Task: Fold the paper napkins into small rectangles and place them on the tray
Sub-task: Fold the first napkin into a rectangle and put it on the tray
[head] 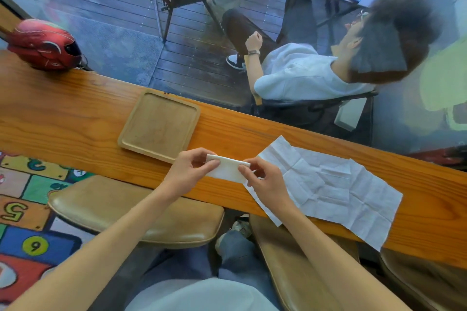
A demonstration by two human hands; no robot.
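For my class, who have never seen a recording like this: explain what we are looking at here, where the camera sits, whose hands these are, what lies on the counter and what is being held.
There is no machine here. The one picture comes from a wide-angle camera worn on a person's head, looking down at their own bare arms. The left hand and the right hand each pinch an end of a folded napkin, a narrow white strip held just above the wooden counter. On the counter lie a wooden tray with nothing on it, unfolded napkins spread flat at the right, and a red helmet at the far left. Beyond the counter, other people sit on chairs.
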